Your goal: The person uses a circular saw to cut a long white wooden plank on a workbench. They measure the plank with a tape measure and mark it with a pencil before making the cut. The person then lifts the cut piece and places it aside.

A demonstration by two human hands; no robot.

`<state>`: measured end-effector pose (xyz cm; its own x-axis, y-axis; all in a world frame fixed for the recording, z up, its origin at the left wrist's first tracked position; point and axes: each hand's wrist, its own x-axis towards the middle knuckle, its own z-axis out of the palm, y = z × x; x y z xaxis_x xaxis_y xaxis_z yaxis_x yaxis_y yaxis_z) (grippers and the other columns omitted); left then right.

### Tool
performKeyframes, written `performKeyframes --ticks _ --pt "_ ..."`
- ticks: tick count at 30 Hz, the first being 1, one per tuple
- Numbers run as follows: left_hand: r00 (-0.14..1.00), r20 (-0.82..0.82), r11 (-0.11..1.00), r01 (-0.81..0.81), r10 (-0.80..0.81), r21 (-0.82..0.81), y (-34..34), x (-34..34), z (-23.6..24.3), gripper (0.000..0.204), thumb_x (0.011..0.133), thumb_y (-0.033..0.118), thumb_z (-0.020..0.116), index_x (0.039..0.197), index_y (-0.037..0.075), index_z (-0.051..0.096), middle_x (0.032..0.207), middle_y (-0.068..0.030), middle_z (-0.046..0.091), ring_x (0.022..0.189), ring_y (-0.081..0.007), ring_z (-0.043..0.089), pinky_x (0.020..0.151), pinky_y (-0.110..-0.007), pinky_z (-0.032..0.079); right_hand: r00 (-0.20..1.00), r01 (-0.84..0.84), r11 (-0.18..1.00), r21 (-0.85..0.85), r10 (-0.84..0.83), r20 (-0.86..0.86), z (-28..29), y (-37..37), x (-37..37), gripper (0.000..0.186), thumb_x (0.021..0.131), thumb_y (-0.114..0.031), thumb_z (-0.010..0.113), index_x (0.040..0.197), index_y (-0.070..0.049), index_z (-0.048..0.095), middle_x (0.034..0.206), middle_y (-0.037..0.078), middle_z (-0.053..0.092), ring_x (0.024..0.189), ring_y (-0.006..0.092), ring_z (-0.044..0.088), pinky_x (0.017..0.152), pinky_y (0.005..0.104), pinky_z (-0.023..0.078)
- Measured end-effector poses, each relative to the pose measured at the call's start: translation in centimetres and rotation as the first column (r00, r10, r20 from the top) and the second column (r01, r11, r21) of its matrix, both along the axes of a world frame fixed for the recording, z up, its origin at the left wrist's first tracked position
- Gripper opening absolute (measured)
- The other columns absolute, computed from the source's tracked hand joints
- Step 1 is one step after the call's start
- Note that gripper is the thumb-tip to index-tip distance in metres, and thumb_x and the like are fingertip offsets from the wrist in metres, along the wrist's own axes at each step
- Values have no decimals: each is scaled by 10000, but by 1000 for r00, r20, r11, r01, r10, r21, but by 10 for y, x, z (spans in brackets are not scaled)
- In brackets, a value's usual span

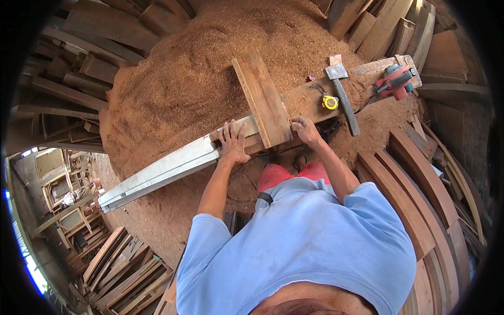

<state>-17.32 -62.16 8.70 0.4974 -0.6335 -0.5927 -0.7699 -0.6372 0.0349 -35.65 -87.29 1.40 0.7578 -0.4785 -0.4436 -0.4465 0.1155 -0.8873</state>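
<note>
A faintly stained, light-blue short-sleeved shirt (302, 244) tops red legwear (273, 175), and both hands (232, 147) are bare.

Here you are, watching from your own head: one wide fisheye view, pitched steeply down over your blue shirt (294, 241), close above it, facing forward across the near edge of the plank bench (307, 106) and on to sawdust (184, 84) beyond its far edge (boards (407, 205) bow toward the round rim).

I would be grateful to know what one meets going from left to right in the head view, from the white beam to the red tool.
White beam → left hand → plank → right hand → tape measure → hammer → red tool.
</note>
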Motion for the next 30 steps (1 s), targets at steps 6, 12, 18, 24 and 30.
performKeyframes --ticks 6,12,18,24,30 --pt "999 33 1000 -5 5 5 5 -3 -6 1466 501 388 922 1637 287 0 1685 -243 -21 1536 -498 -68 1223 -630 -30 990 -130 988 -85 124 -69 3 -5 -12 330 935 -210 614 1117 51 702 1041 223 732 997 319 696 891 413 519" --pt "999 47 998 -15 12 66 -4 -5 0 1449 525 387 919 1638 290 -3 1689 -228 -64 1544 -472 -91 1229 -623 -31 991 -124 990 -71 120 -56 0 -3 -29 412 970 -254 614 1242 53 647 989 169 715 900 243 668 798 377 524" --pt "999 32 999 -9 7 49 -5 -7 1 1459 532 374 925 1639 267 -19 1684 -236 -80 1545 -470 -99 1229 -627 -30 1000 -5 986 -169 4 -10 -13 29 -1 575 911 -387 669 1284 48 628 1229 322 651 1226 447 597 1021 487 468" --pt "1000 26 998 -9 7 64 1 -1 -10 1487 509 308 934 1638 232 -32 1672 -274 -83 1531 -514 -97 1216 -664 12 980 -47 969 -241 -2 -197 8 19 2 437 903 -385 670 994 41 707 999 290 705 1005 434 678 874 492 522" --pt "1000 10 994 -15 14 110 -21 -13 12 1312 620 203 878 1641 213 55 1688 -248 12 1539 -510 12 1248 -606 120 980 -125 988 91 137 -145 23 3 -35 430 966 -421 654 1037 2 671 900 142 697 811 240 682 751 379 533"
